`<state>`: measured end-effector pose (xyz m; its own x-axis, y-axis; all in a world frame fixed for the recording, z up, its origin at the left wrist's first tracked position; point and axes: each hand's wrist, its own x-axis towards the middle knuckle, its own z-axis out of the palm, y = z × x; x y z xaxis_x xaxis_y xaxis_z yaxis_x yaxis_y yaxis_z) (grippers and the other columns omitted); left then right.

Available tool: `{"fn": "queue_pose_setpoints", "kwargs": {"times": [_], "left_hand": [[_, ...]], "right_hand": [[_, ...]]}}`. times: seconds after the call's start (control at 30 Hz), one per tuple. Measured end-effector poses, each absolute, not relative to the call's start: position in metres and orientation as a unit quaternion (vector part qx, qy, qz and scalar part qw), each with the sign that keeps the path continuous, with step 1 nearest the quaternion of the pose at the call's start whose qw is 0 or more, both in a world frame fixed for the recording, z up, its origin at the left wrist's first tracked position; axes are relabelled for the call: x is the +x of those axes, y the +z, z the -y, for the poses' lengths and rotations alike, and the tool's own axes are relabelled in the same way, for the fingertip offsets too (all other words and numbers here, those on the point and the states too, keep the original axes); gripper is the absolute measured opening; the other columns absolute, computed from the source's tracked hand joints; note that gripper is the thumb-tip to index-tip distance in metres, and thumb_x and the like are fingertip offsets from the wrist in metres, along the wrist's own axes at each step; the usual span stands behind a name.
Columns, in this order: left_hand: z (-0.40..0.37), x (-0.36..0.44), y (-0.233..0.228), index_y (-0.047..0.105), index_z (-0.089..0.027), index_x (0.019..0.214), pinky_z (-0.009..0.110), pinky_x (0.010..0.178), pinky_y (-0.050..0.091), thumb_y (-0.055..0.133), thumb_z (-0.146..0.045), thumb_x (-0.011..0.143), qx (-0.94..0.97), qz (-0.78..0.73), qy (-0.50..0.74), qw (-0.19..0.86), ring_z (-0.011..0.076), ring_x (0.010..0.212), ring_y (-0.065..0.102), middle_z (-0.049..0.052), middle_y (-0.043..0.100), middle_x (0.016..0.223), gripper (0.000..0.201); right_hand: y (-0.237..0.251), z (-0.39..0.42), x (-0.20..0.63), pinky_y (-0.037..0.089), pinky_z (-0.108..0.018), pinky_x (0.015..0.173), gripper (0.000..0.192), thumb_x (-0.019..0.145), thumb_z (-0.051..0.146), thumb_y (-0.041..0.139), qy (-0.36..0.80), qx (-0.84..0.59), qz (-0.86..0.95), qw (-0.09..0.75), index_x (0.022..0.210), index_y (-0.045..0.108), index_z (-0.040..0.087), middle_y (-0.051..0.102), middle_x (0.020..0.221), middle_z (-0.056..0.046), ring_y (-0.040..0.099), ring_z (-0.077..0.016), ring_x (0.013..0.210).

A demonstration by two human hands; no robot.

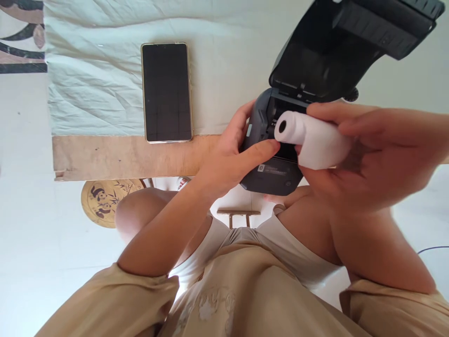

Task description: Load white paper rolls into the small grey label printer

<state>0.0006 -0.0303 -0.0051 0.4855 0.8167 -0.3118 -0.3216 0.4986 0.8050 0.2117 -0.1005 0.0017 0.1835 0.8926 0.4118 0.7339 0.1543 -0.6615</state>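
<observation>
- Pale, creased cloth covered the table, whose bare wooden near edge showed as a strip below the cloth; a white floor lay beyond it on the left.
- A small dark printer sat at the table's near edge, partly overhanging it, with its lid swung up and back toward the table's far side.
- Its open paper bay faced the person; I could not tell whether anything lay inside, since the roll and fingers hid most of it.
- The left hand gripped the printer's left side, fingers curled around the body and the thumb stretched across its front face, tip just below the roll's end.
- The right hand pinched a white paper roll between the thumb underneath and the fingers pressed together on top.
- That roll hovered just above the bay's mouth, its long axis running roughly along the table's near edge, tilted slightly, with the hollow core end pointing left.
- A dark-screened phone lay flat on the cloth, well apart from the printer, its lower end at the cloth's near hem.
</observation>
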Motion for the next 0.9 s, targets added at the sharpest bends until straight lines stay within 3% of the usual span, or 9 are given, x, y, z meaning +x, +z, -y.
{"fn": "queue_pose_setpoints", "kwargs": {"times": [0.13,0.27,0.43,0.57,0.67,0.83,0.9], "left_hand": [[0.036,0.003,-0.001,0.079,-0.037,0.15,0.051,0.131,0.078,0.112,-0.049,0.095,0.339,-0.359,0.372,0.786,0.0463,0.175,0.077,0.004,0.09,0.148,0.066],[0.038,0.005,0.002,0.08,-0.038,0.148,0.051,0.131,0.078,0.111,-0.06,0.098,0.335,-0.36,0.38,0.783,0.0456,0.176,0.076,0.004,0.089,0.146,0.063],[0.035,0.005,0.0,0.081,-0.036,0.146,0.05,0.129,0.079,0.111,-0.059,0.098,0.337,-0.355,0.376,0.787,0.0454,0.173,0.079,0.005,0.089,0.144,0.062],[0.033,0.003,-0.001,0.081,-0.037,0.147,0.051,0.128,0.079,0.113,-0.06,0.096,0.343,-0.345,0.367,0.793,0.0454,0.171,0.08,0.004,0.09,0.145,0.064],[0.033,0.001,-0.002,0.082,-0.037,0.146,0.051,0.128,0.079,0.112,-0.063,0.096,0.337,-0.346,0.365,0.796,0.0462,0.17,0.081,0.004,0.089,0.143,0.064],[0.034,0.0,-0.005,0.082,-0.037,0.145,0.045,0.119,0.078,0.109,-0.069,0.098,0.36,-0.318,0.371,0.795,0.0403,0.158,0.087,0.002,0.091,0.143,0.063],[0.033,0.001,-0.007,0.082,-0.036,0.145,0.039,0.112,0.077,0.106,-0.065,0.103,0.35,-0.307,0.38,0.799,0.035,0.15,0.09,0.001,0.091,0.14,0.057]], "right_hand": [[0.014,0.093,0.194,0.084,-0.047,0.089,0.017,0.115,0.032,0.086,-0.05,-0.585,0.675,0.448,0.109,0.07,0.031,0.096,0.131,0.009,0.098,-0.0249,0.115],[0.018,0.087,0.201,0.083,-0.047,0.096,0.014,0.115,0.023,0.085,-0.058,-0.563,0.707,0.424,0.109,0.077,0.031,0.095,0.137,0.006,0.096,-0.022,0.119],[0.013,0.085,0.202,0.078,-0.044,0.086,0.016,0.117,0.03,0.082,-0.07,-0.546,0.696,0.461,0.102,0.079,0.031,0.09,0.12,0.001,0.087,-0.0201,0.105],[0.009,0.084,0.197,0.079,-0.051,0.093,0.017,0.114,0.028,0.076,-0.075,-0.558,0.663,0.493,0.098,0.074,0.031,0.086,0.119,-0.001,0.087,-0.0252,0.113],[0.005,0.083,0.2,0.08,-0.05,0.097,0.013,0.117,0.027,0.076,-0.05,-0.54,0.69,0.479,0.105,0.077,0.033,0.086,0.119,0.001,0.087,-0.023,0.113],[-0.001,0.083,0.213,0.077,-0.058,0.127,0.009,0.114,0.025,0.083,0.001,-0.539,0.699,0.471,0.111,0.08,0.033,0.09,0.138,0.002,0.089,-0.0239,0.135],[-0.002,0.083,0.214,0.079,-0.053,0.12,0.008,0.114,0.024,0.083,-0.029,-0.503,0.723,0.473,0.111,0.08,0.031,0.088,0.132,0.0,0.089,-0.0218,0.125]]}}
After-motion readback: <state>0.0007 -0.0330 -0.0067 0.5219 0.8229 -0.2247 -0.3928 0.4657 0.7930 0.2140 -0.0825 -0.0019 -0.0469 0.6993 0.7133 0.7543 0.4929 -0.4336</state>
